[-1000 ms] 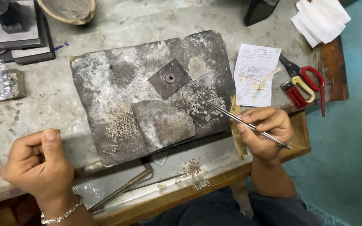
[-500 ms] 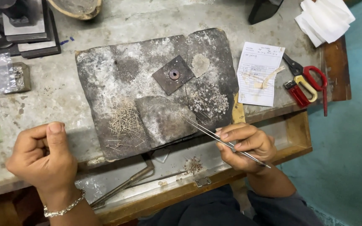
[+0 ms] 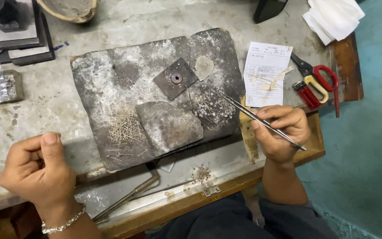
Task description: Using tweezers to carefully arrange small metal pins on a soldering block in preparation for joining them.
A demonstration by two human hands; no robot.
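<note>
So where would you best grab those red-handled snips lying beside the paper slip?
By the red handle loops of the snips, coming from above on the right. They lie flat with the loops open and bare, while the dark blades point up-left toward the paper slip.

Seen from above, the right hand (image 3: 284,132) pinches tweezers (image 3: 261,121), tips over a cluster of tiny pins (image 3: 213,107) on a charred block (image 3: 111,84). The left hand (image 3: 38,170), curled shut, rests on the tabletop (image 3: 45,106) near loose wires (image 3: 124,130).
</note>
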